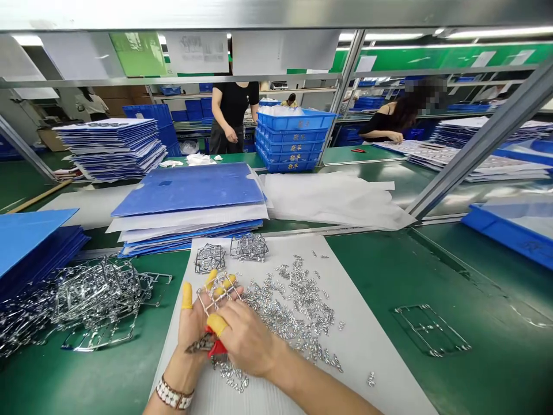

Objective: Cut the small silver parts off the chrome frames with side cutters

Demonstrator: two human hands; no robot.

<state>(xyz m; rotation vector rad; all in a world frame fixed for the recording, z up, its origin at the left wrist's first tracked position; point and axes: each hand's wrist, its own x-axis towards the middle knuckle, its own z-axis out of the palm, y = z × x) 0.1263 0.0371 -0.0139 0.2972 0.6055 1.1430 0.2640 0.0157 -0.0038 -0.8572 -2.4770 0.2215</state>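
Note:
My left hand (192,325) is palm up over the white sheet, with yellow finger cots on its fingers. Across those fingers lies a small shiny metal frame (218,292) with thin crossbars. My right hand (250,340) is closed around red-handled cutting pliers (217,348), whose dark jaws point left over my left palm. Its thumb and fingers reach to the near edge of the frame; whether they pinch it I cannot tell. Beside and beyond my hands, many small silver metal pieces (285,308) are scattered. Two stacks of similar frames (249,247) sit at the sheet's far end.
At left is a tangled heap of larger metal sprues (101,297). One empty sprue frame (432,329) lies on the green table at right. Blue boards (190,190) are stacked ahead, near blue crates (291,141). A metal post (479,138) slants at right. Other people work beyond.

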